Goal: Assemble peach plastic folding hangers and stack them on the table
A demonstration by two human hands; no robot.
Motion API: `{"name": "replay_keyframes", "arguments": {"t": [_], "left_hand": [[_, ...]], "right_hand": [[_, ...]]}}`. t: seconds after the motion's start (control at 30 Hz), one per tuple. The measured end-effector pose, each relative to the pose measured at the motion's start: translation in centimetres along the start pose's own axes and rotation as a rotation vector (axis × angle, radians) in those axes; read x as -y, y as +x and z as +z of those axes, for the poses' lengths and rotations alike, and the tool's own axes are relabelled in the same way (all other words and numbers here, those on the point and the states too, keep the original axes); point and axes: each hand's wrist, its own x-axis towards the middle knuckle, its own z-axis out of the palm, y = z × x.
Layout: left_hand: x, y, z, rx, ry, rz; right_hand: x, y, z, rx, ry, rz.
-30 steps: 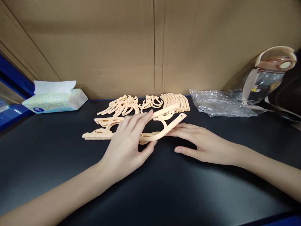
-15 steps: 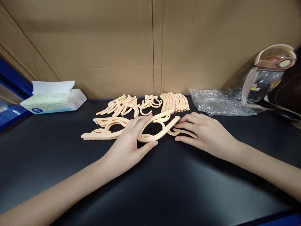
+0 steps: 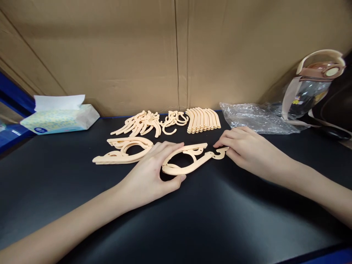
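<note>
A beige plastic folding hanger (image 3: 189, 168) lies on the dark table in front of me, its two arms curving around an oval gap. My left hand (image 3: 159, 167) holds its left end, fingers over the top and thumb along the near edge. Between the fingertips of my right hand (image 3: 243, 150) is a small notched hanger piece (image 3: 220, 153). Its left end meets the tip of the hanger's near arm; whether they are joined I cannot tell. Left of my left hand lies a stack of folded hangers (image 3: 118, 159), partly covered by that hand.
Behind the hands lie a pile of curved hanger arms (image 3: 140, 123), several hooks (image 3: 174, 121) and a neat row of hanger arms (image 3: 203, 119). A tissue pack (image 3: 59, 119) stands at left. A clear plastic bag (image 3: 250, 117) and a water bottle (image 3: 316, 88) are at right.
The hanger's arms have come closer together and its far arm now sits lower. My right hand has shifted slightly right, and the notched piece now lines up with the near arm's tip.
</note>
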Motion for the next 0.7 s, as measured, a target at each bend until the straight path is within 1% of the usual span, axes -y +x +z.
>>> {"name": "replay_keyframes", "arguments": {"t": [0.1, 0.17, 0.3, 0.5, 0.6, 0.7], "left_hand": [[-0.2, 0.1, 0.0, 0.025, 0.031, 0.023], [-0.4, 0.1, -0.1, 0.045, 0.059, 0.032], [-0.4, 0.2, 0.0, 0.055, 0.081, 0.036], [-0.3, 0.1, 0.1, 0.071, 0.077, 0.045], [-0.3, 0.0, 0.1, 0.076, 0.077, 0.042], [-0.3, 0.0, 0.1, 0.081, 0.084, 0.04]], "right_hand": [[0.7, 0.2, -0.1, -0.066, 0.082, 0.011], [1.1, 0.3, -0.2, -0.08, 0.145, -0.021], [1.4, 0.3, -0.1, -0.019, 0.217, -0.128], [1.3, 0.2, 0.6, 0.055, 0.305, -0.154], [1.3, 0.4, 0.7, 0.044, 0.346, -0.155], [1.5, 0.6, 0.7, -0.004, 0.349, -0.148]]}}
